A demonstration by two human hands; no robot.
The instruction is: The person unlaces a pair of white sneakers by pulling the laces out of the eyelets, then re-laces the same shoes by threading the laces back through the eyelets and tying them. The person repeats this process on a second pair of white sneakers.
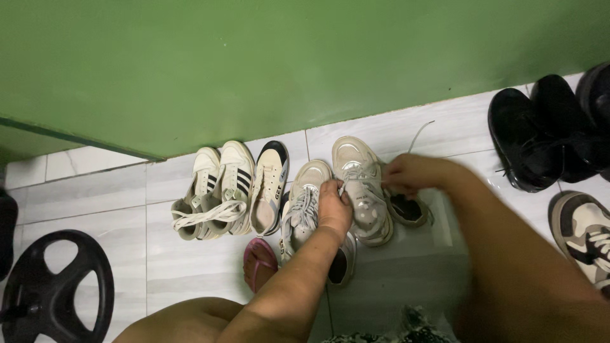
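Hands at work on a beige chunky sneaker (363, 190) standing on the tiled floor (101, 197) between them: left hand (334, 206) pinches its lace at the eyelets, just right of a grey sneaker (302, 209); right hand (410, 173) is closed on the lace end. Shoe likely light, padded and soft-sided; laces limp, best gripped near the tips.

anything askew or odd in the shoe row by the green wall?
Mostly tidy, toes to the green wall. Odd bits: a loose white lace trails across the tile behind the beige sneaker that both the left hand and right hand are working on, and a lone pink flip-flop lies outside the row.
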